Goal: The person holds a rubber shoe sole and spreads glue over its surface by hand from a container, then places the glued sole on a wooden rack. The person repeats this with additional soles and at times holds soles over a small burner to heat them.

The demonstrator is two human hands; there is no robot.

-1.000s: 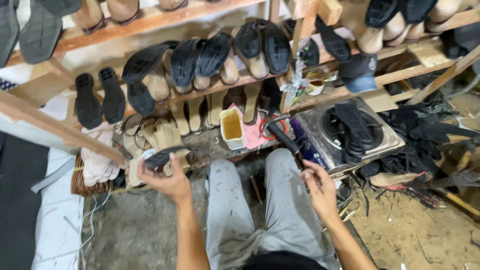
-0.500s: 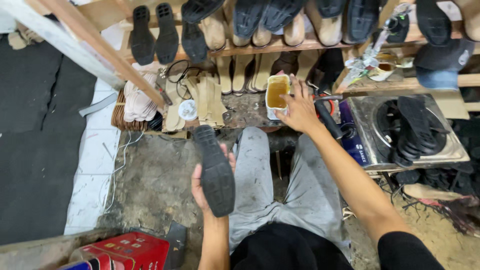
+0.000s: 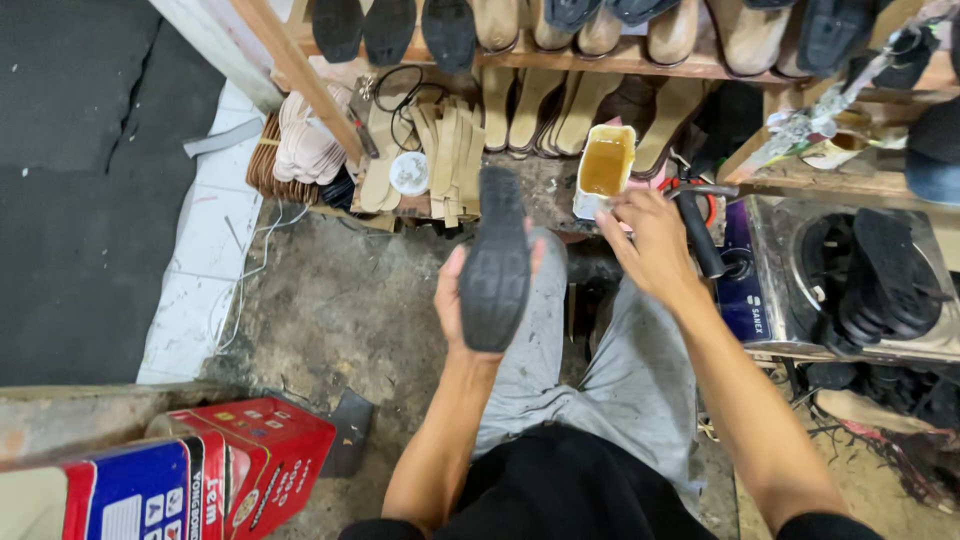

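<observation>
Above both hands, a long wooden shelf (image 3: 620, 62) carries a row of shoes and soles, tan and black. Far to the right of the right hand sits a shiny metal box heater (image 3: 800, 300) with black soles piled on top. Down low, left of the left hand, stands a red and blue cardboard box (image 3: 200, 470). The floor (image 3: 330, 310) under the left hand is rough, grey and dirty.

The left hand (image 3: 455, 310) has its grip closed under a black rubber shoe sole (image 3: 495, 265). The sole is long, bumpy on its tread side, and is held up over the grey trouser knees. The right hand (image 3: 655, 245) is just below a small white tub of yellow-brown glue (image 3: 605, 165). Its fingers are loosely curled, and I cannot tell if they hold anything.

This looks like the gluing step. The next move likely calls for a neat dip, then a thin, even coat on the sole.
</observation>
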